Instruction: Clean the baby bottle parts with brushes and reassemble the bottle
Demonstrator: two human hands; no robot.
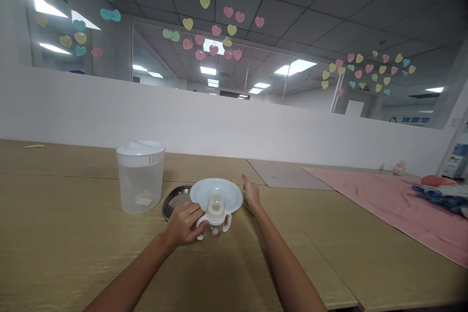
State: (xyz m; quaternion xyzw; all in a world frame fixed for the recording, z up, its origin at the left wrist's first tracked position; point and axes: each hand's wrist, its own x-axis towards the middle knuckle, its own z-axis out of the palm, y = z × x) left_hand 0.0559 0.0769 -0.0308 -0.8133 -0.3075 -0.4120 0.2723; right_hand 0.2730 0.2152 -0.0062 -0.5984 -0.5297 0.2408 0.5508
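My left hand (187, 223) is closed around the left handle of a baby bottle (216, 212). The bottle stands upright, with a clear dome cap, a white collar and two white handles. Just behind it is a white plate (199, 191), which overlaps a round metal dish (168, 209) on its left. At the plate's right edge is my right hand (251, 192), its index finger stretched forward and the other fingers partly hidden. A thin yellow item (233, 181) shows beside that hand, mostly covered by the hand and plate; its kind is unclear.
To the left stands a tall translucent bucket (141, 185) with a white lid. A pink cloth (380, 204) covers the table's right side, with a bundle of blue patterned fabric (438, 197) on it. A white low wall (234, 124) with glass above borders the table's back.
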